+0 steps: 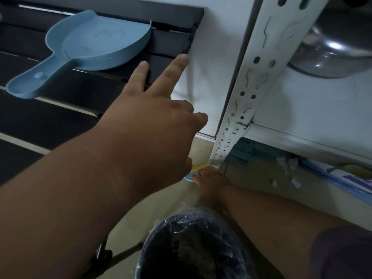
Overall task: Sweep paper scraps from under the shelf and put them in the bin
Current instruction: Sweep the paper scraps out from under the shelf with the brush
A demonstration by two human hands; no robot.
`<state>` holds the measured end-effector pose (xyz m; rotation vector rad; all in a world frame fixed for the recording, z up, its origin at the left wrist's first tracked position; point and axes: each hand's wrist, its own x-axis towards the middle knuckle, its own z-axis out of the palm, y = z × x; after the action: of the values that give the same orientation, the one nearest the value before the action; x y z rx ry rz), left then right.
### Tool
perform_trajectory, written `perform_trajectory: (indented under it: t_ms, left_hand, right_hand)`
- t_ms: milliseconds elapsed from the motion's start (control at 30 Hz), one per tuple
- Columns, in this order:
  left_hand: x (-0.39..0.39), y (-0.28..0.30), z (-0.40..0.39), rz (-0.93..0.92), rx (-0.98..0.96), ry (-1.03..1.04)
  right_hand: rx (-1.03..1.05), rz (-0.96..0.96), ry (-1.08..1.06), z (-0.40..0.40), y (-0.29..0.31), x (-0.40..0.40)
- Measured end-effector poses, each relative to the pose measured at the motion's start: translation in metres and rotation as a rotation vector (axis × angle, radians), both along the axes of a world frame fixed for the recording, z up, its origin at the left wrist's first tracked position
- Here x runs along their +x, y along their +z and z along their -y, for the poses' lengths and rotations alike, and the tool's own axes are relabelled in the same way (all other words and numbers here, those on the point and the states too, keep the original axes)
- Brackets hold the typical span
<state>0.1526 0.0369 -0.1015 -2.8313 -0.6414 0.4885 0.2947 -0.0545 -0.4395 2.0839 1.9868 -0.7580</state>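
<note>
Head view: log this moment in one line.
left hand open, reaching toward dustpan | right hand on brush | scraps under shelf

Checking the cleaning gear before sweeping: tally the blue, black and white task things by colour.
Blue: 2, the dustpan and the brush under the right hand.
Black: 1, the bin.
White: 1 scatter of paper scraps.
Total: 4.

a black slatted table (96, 101) sits on the far left, a shiny metal bowl (338, 49) rests high up on the far right, and some blue and white printed sheets (346, 178) lie low down on the right.
</note>
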Motion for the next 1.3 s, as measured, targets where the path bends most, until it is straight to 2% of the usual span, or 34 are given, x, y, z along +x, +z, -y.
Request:
perform_trajectory:
  t_ms: [233,433,567,700,767,833,1000,1133,1300]
  left_hand:
    - [0.003,0.001,0.001,0.126,-0.052,0.001]
    - [0.016,0.005,0.005,0.333,-0.160,-0.006]
    - [0.039,0.015,0.001,0.674,-0.447,0.040]
    - [0.074,0.022,-0.021,0.905,-0.663,0.250]
    - [0.083,0.022,-0.029,0.885,-0.852,0.236]
    - [0.085,0.016,-0.032,0.871,-0.983,0.128]
    - [0.091,0.007,-0.035,0.889,-0.853,0.034]
    - [0.092,0.007,-0.036,0.909,-0.890,0.037]
    - [0.091,0.004,-0.035,0.925,-0.942,0.044]
  right_hand:
    - [0.073,-0.039,0.019,0.009,0.007,0.007]
    - [0.109,-0.036,0.019,0.022,0.015,0.022]
    - [0.120,-0.036,0.032,0.025,0.022,0.025]
    - [0.144,-0.032,0.057,0.024,0.021,0.027]
    - [0.157,-0.035,0.056,0.024,0.019,0.029]
    - [0.166,-0.040,0.060,0.022,0.016,0.030]
    - [0.187,-0.060,0.073,0.020,0.007,0.033]
    - [0.208,-0.095,0.055,0.014,-0.001,0.028]
    - [0.145,-0.029,0.028,0.002,-0.011,0.019]
